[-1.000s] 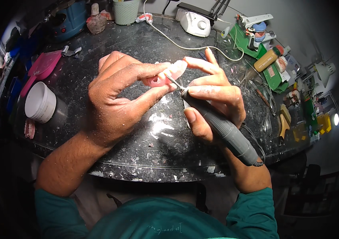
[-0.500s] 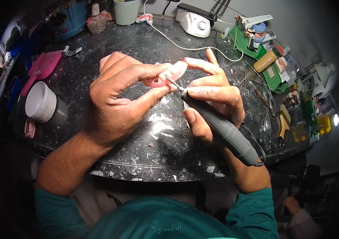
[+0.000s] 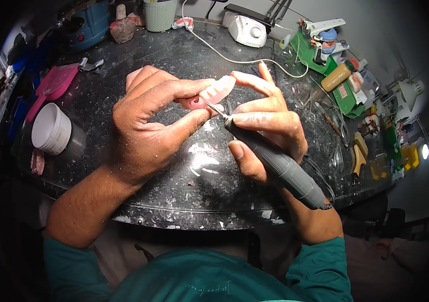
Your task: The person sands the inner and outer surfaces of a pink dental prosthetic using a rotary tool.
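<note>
Between the thumb and fingers of my left hand (image 3: pixel 149 110) is a pink denture (image 3: pixel 221 89) with pale teeth, held above the middle of the bench. My right hand (image 3: pixel 270 123) grips a dark grey rotary handpiece (image 3: pixel 280 168), its cord trailing by my wrist. The thin metal bur (image 3: pixel 215 109) points up and left, its tip at the pink base beside the teeth; whether it touches I cannot tell. A right fingertip rests against the denture's far end. White dust coats both hands. Part of the denture is hidden behind my left fingers.
Left on the dark bench (image 3: pixel 214 201) stand a white tub (image 3: pixel 51 129), a pink dustpan (image 3: pixel 56 83) and a pink denture piece (image 3: pixel 37 161). Behind are a woven-look pot (image 3: pixel 159 15) and a white control box (image 3: pixel 245 30) with a cable. Green trays (image 3: pixel 348 95) and a brown bottle (image 3: pixel 337 76) sit right.
My right hand and the handpiece have shifted slightly left, bringing the bur lower along the denture's base. The denture has tilted a little, showing more teeth. The person at lower right has moved.
</note>
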Demonstrator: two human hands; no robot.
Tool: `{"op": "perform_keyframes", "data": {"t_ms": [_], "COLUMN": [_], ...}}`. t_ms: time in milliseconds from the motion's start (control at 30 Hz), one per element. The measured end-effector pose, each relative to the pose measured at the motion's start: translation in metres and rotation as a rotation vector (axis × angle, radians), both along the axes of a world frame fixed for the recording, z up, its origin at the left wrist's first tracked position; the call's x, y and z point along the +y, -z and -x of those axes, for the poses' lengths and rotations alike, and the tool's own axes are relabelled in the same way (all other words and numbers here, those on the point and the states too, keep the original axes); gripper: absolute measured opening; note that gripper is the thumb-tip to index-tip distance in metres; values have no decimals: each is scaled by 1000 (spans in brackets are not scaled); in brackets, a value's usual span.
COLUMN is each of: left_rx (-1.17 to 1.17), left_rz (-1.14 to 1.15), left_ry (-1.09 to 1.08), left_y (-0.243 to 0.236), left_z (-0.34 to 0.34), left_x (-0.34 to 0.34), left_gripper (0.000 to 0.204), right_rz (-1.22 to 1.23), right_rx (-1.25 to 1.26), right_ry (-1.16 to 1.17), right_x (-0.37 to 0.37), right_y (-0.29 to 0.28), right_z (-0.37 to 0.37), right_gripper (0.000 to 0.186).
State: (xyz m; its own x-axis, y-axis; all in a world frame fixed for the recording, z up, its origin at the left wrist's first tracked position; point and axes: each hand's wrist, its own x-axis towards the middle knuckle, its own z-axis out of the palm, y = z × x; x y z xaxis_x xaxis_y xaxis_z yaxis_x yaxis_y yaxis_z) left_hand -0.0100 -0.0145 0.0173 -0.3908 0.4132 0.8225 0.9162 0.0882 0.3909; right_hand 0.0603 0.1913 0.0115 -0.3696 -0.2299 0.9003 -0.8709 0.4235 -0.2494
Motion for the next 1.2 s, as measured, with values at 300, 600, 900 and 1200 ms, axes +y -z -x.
{"op": "perform_keyframes", "data": {"t_ms": [300, 600, 900, 1200], "left_rx": [4, -95, -119, -756], "left_rz": [-11, -4, 2, -179], "left_ry": [-7, -29, -85, 466], "left_y": [1, 2, 14, 22], "left_z": [1, 2, 5, 0], "left_x": [1, 5, 15, 25], "left_gripper": [37, 32, 25, 25], "right_rz": [15, 236, 544, 631], "right_rx": [0, -117, -543, -530], "right_ry": [12, 42, -49, -145], "right_x": [-2, 8, -12, -3], "right_y": [2, 4, 15, 12], "right_z": [1, 3, 1, 6], "right_gripper": [41, 37, 33, 32]}}
